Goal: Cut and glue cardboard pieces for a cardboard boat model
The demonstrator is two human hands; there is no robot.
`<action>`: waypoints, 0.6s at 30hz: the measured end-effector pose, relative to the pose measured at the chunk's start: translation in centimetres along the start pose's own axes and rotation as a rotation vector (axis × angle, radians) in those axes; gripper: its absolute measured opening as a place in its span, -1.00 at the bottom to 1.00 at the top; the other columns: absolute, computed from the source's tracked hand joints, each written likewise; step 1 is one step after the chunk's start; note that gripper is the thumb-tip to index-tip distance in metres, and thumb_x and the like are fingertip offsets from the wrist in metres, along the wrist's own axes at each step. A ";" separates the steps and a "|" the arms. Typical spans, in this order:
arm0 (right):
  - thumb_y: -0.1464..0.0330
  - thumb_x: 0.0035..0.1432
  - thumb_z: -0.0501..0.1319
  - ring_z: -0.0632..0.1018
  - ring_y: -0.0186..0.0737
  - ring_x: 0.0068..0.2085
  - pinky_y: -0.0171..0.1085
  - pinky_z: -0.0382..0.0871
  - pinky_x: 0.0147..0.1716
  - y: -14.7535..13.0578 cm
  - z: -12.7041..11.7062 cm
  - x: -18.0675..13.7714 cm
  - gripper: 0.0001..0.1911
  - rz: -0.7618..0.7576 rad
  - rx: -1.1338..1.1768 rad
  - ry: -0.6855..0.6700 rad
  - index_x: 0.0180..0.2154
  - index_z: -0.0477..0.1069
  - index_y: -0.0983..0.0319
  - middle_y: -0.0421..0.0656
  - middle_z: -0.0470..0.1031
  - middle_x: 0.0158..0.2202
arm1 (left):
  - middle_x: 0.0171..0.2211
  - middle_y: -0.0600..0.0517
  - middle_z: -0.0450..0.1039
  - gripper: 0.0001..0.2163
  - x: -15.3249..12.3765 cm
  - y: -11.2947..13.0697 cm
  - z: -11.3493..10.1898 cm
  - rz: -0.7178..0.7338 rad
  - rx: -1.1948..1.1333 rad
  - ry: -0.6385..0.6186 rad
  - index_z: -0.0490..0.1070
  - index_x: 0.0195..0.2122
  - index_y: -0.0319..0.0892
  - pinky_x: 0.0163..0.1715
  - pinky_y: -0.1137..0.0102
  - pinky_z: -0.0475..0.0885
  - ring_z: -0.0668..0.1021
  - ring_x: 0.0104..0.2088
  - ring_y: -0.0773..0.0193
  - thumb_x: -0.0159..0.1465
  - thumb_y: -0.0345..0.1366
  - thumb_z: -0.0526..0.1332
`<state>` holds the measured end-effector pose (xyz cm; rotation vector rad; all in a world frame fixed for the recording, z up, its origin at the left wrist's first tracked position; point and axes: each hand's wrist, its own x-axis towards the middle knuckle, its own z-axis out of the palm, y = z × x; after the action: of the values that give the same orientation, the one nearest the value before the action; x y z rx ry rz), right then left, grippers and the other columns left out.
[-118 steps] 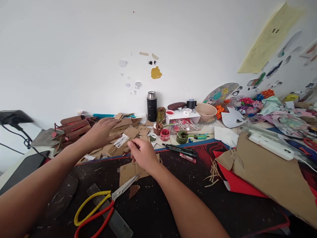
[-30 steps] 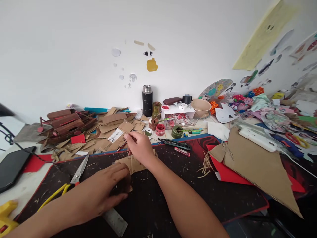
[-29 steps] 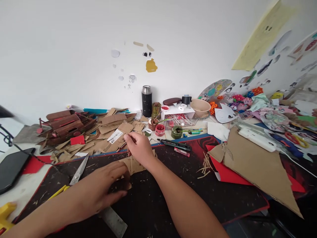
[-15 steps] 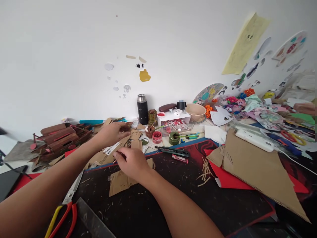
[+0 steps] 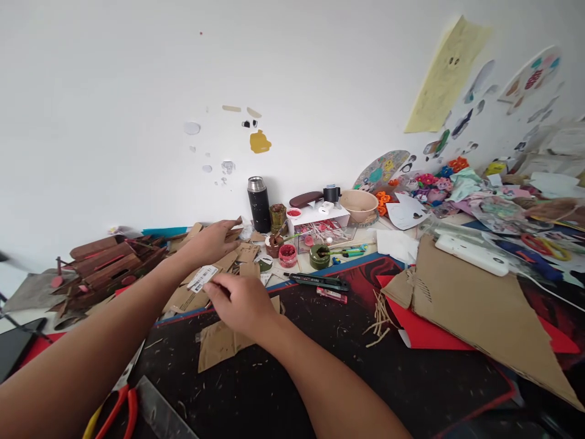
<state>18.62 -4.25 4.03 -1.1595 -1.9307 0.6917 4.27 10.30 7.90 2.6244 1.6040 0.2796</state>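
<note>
My left hand (image 5: 214,241) stretches over a heap of cardboard scraps (image 5: 183,299), fingers extended and apart. A small brown piece shows by its fingertips; I cannot make out whether it touches them. Closer to me, my right hand (image 5: 244,305) is closed in a pinch at the edge of a cardboard piece with a white barcode label (image 5: 202,278). Its curled fingers are partly hidden. Below that hand, a creased brown cardboard piece (image 5: 219,346) lies on the dark mat (image 5: 256,396).
Scissors (image 5: 123,396) and a clear ruler (image 5: 162,411) lie front left. A brown wooden model (image 5: 109,262) stands at left. Paint jars (image 5: 287,256), a black flask (image 5: 259,204) and a utility knife (image 5: 316,281) are beyond. At right lies a large cardboard sheet (image 5: 475,305).
My left hand has lifted and reached slightly farther away, its fingers straighter. My right hand stays by the label, which shows more fully. The view has shifted slightly.
</note>
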 end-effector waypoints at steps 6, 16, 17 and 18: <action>0.19 0.53 0.17 0.60 -0.18 -0.36 -0.30 0.29 -0.34 1.0 -1.3 0.6 -0.67 0.096 0.198 0.138 -0.22 0.62 0.17 -0.21 0.56 -0.49 | 0.12 -0.14 0.66 -0.46 -3.9 -0.6 -1.3 0.019 -0.065 -0.076 0.52 0.25 -0.10 0.08 0.14 0.51 0.65 0.10 -0.12 0.35 0.02 0.10; 0.15 0.54 0.14 0.65 -0.14 -0.29 -0.31 0.37 -0.34 0.9 -1.3 0.4 -0.65 0.119 0.154 0.134 -0.20 0.62 0.13 -0.19 0.61 -0.42 | 0.42 -0.16 0.40 -0.31 -15.6 2.3 1.4 0.142 -0.120 -0.378 0.38 0.40 0.02 0.35 -0.02 0.37 0.45 0.39 -0.20 0.27 0.10 0.32; 0.14 0.54 0.13 0.65 -0.14 -0.30 -0.31 0.37 -0.34 0.9 -1.3 0.4 -0.65 0.118 0.142 0.134 -0.19 0.62 0.13 -0.18 0.61 -0.41 | 0.44 -0.16 0.37 -0.27 -16.4 2.5 1.6 0.133 -0.103 -0.387 0.36 0.42 0.03 0.37 -0.05 0.35 0.41 0.42 -0.22 0.24 0.10 0.35; 0.15 0.54 0.13 0.65 -0.14 -0.30 -0.32 0.36 -0.35 0.9 -1.3 0.4 -0.65 0.118 0.134 0.135 -0.18 0.62 0.14 -0.18 0.61 -0.42 | 0.45 -0.17 0.35 -0.25 -16.9 2.7 1.9 0.118 -0.091 -0.389 0.34 0.44 0.03 0.39 -0.08 0.33 0.38 0.45 -0.23 0.23 0.09 0.37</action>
<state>19.98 -3.45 4.24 -1.2115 -1.6890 0.7731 -0.52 -5.87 4.31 2.5089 1.2832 -0.1442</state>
